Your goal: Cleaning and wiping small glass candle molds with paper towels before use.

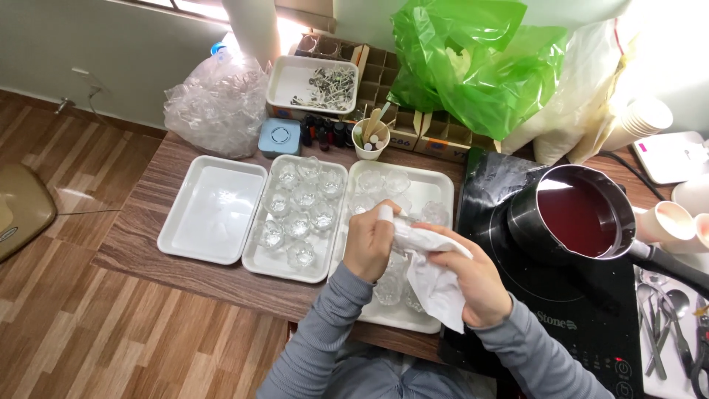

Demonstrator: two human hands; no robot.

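Observation:
My left hand (369,244) is closed around a small clear glass cup, mostly hidden by the fingers, above the right white tray (436,181). My right hand (473,277) grips a white tissue (432,284) whose twisted end (391,218) pokes up at the left hand's fingers. Several small glass cups (299,214) stand in the middle white tray (251,258). More cups (380,185) sit in the right tray. The left white tray (214,210) holds nothing.
A black pot of red liquid (576,218) sits on a black induction cooker (561,310) at right. Paper cups (668,222), spoons (665,310), a green plastic bag (480,63), a clear crumpled bag (218,103), cardboard boxes (384,70) and a cup of sticks (371,137) line the back.

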